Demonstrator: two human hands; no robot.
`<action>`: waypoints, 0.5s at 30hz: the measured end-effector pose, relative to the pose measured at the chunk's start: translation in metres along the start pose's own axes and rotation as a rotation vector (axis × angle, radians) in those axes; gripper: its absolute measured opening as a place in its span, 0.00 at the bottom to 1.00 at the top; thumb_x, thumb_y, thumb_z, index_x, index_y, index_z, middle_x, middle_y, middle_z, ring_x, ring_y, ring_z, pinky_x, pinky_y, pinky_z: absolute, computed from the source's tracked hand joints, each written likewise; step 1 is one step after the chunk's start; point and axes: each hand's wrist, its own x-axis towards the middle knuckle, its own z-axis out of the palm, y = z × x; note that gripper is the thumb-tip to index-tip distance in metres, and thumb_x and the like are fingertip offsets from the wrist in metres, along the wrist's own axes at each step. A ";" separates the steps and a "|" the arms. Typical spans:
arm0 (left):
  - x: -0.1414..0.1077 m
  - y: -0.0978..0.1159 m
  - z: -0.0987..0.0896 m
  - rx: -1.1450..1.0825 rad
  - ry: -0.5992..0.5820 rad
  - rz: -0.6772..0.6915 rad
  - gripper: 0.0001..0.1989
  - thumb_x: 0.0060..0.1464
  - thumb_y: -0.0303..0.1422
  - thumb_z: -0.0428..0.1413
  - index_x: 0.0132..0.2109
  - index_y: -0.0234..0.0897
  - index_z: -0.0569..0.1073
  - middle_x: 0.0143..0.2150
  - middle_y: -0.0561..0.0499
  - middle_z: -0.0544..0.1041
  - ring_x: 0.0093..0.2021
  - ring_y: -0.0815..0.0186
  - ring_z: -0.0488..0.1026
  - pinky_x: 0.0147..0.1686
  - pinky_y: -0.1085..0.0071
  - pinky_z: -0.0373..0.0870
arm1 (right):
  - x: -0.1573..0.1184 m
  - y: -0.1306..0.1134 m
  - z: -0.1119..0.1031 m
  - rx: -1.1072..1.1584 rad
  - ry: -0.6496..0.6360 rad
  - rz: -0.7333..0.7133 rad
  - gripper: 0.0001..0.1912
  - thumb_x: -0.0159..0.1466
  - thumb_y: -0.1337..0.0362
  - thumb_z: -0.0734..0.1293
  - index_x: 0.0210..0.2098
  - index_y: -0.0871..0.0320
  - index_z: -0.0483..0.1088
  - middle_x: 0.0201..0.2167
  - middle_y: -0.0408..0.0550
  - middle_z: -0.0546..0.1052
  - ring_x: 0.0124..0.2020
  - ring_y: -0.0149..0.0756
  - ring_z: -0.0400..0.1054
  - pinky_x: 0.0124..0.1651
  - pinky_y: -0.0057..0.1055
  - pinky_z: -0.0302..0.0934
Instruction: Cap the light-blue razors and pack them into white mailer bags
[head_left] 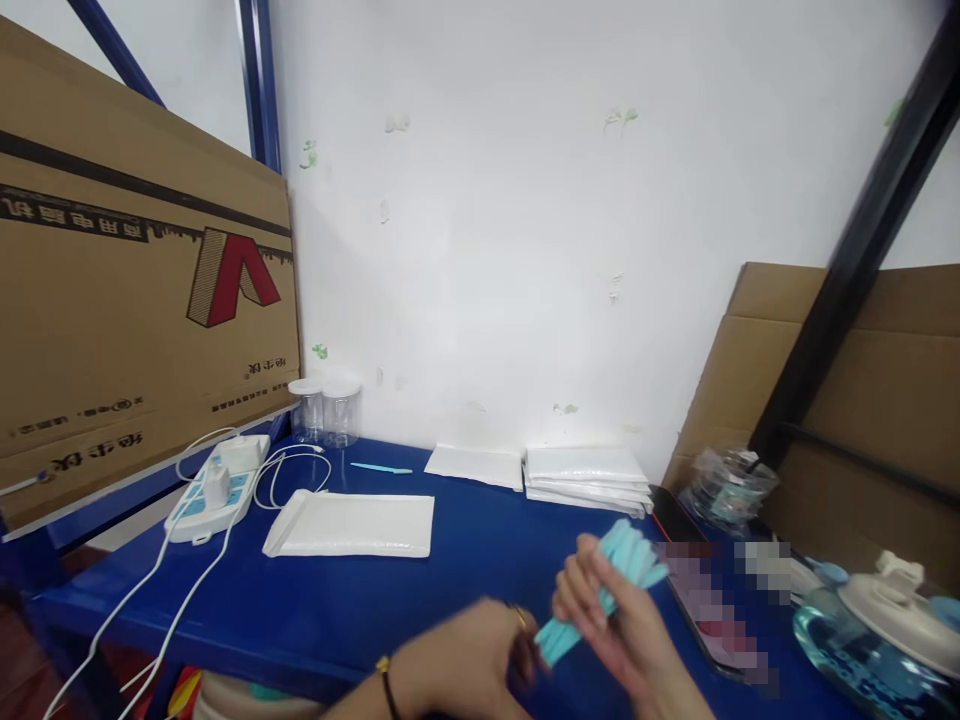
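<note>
My right hand (pixel 611 615) is closed around a bundle of slim light-blue plastic sticks (pixel 628 553), shaped like eyebrow razors. The bundle is tilted, its upper ends fanned out above the thumb and its lower ends sticking out to the left. Close to those lower ends is my left hand (pixel 480 650), back toward me and blurred. Its fingers curl down and are mostly hidden, so whether they touch the sticks is unclear. One similar light-blue stick (pixel 381 467) lies alone at the back of the blue table (pixel 300 600). A white padded envelope (pixel 352 525) lies flat on the left.
White envelopes (pixel 589 468) are stacked along the wall, with another white envelope (pixel 476 465) beside them. At left are a power strip (pixel 225 485) with cables and two clear jars (pixel 341 415). A phone (pixel 705 590) and a glass teapot (pixel 885 640) stand right.
</note>
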 end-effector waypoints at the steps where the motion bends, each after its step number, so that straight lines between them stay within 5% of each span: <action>1: 0.001 0.001 -0.020 0.119 -0.052 0.066 0.24 0.34 0.46 0.64 0.40 0.41 0.73 0.39 0.49 0.74 0.43 0.58 0.70 0.47 0.67 0.63 | 0.004 -0.002 -0.011 -0.026 0.071 -0.049 0.18 0.61 0.52 0.62 0.21 0.55 0.56 0.12 0.33 0.51 0.13 0.25 0.47 0.24 0.29 0.56; 4: 0.008 -0.007 -0.092 0.455 0.003 0.106 0.42 0.21 0.43 0.68 0.51 0.43 0.69 0.54 0.44 0.68 0.56 0.49 0.61 0.56 0.59 0.54 | 0.011 -0.001 -0.040 -0.202 0.225 -0.130 0.12 0.58 0.56 0.67 0.29 0.56 0.62 0.13 0.32 0.51 0.14 0.24 0.43 0.20 0.25 0.47; 6: 0.014 -0.022 -0.134 0.580 0.036 -0.019 0.55 0.12 0.40 0.70 0.57 0.43 0.64 0.62 0.40 0.59 0.64 0.43 0.47 0.61 0.49 0.38 | 0.011 0.008 -0.053 -0.292 0.290 -0.111 0.14 0.55 0.56 0.70 0.34 0.57 0.65 0.14 0.32 0.53 0.15 0.24 0.46 0.20 0.25 0.46; 8: 0.018 -0.038 -0.163 0.634 -0.021 -0.173 0.60 0.08 0.37 0.70 0.59 0.43 0.62 0.63 0.38 0.58 0.65 0.40 0.43 0.59 0.43 0.30 | 0.010 0.022 -0.061 -0.342 0.320 -0.055 0.18 0.52 0.54 0.71 0.35 0.58 0.66 0.15 0.33 0.54 0.15 0.25 0.48 0.20 0.25 0.45; 11: 0.019 -0.050 -0.177 0.647 -0.092 -0.231 0.57 0.12 0.39 0.68 0.59 0.43 0.61 0.60 0.39 0.64 0.62 0.40 0.52 0.59 0.44 0.31 | 0.009 0.038 -0.068 -0.348 0.327 -0.007 0.19 0.54 0.51 0.70 0.35 0.59 0.68 0.15 0.33 0.54 0.15 0.25 0.48 0.20 0.25 0.43; 15: 0.017 -0.039 -0.171 0.509 -0.003 -0.104 0.44 0.22 0.38 0.65 0.54 0.43 0.68 0.51 0.44 0.73 0.55 0.43 0.64 0.59 0.51 0.47 | 0.013 0.030 -0.068 -0.318 0.317 -0.020 0.20 0.55 0.50 0.68 0.36 0.61 0.70 0.14 0.33 0.53 0.15 0.25 0.46 0.20 0.26 0.42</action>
